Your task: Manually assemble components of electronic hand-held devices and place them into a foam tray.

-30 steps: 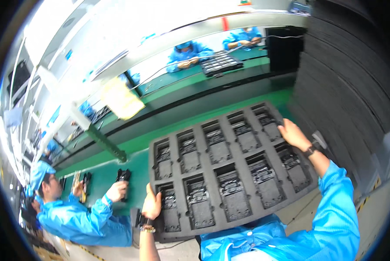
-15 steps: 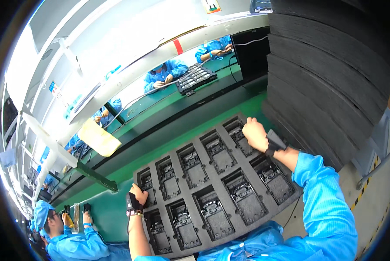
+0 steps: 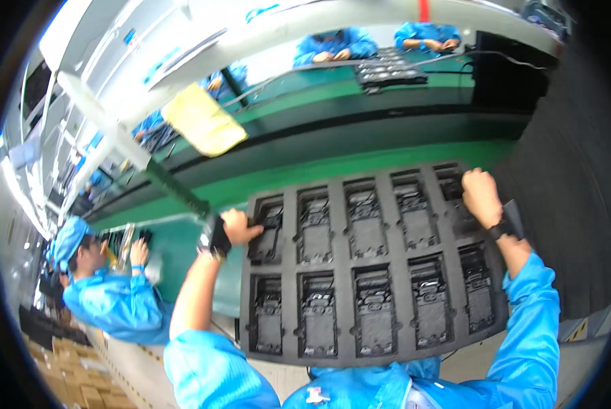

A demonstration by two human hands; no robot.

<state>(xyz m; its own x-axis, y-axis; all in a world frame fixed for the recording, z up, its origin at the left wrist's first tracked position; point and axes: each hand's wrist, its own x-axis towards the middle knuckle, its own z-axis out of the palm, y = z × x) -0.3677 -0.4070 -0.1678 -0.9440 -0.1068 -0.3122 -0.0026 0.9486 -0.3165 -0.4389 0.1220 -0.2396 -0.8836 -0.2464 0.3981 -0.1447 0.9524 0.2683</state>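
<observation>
Centrally in the head view, a dark foam tray (image 3: 343,266) with two rows of five pockets spans the space between the wearer's hands, its near side close to the blue-clad torso. The left hand (image 3: 236,228) grasps the left edge near the far corner, thumb over the rim; its fingers beneath are hidden. The right hand (image 3: 481,195) is closed on the right edge, also near the far corner. Black parts (image 3: 373,305) sit in the pockets. The near row appears to reach past the edge of the green surface (image 3: 197,253); whether the tray's far side bears on that surface cannot be told. Both grips being toward the far side, a slackened hold could let the near side dip, and a steep tilt might slide the parts from their pockets. Uneven lifting could twist the foam, if it is flexible. On the right, the tall dark stack (image 3: 564,184) stands near the right hand, so a sideways swing might knock it. On the left, the slanting post (image 3: 176,188) ends near the left hand and could catch the knuckles.
</observation>
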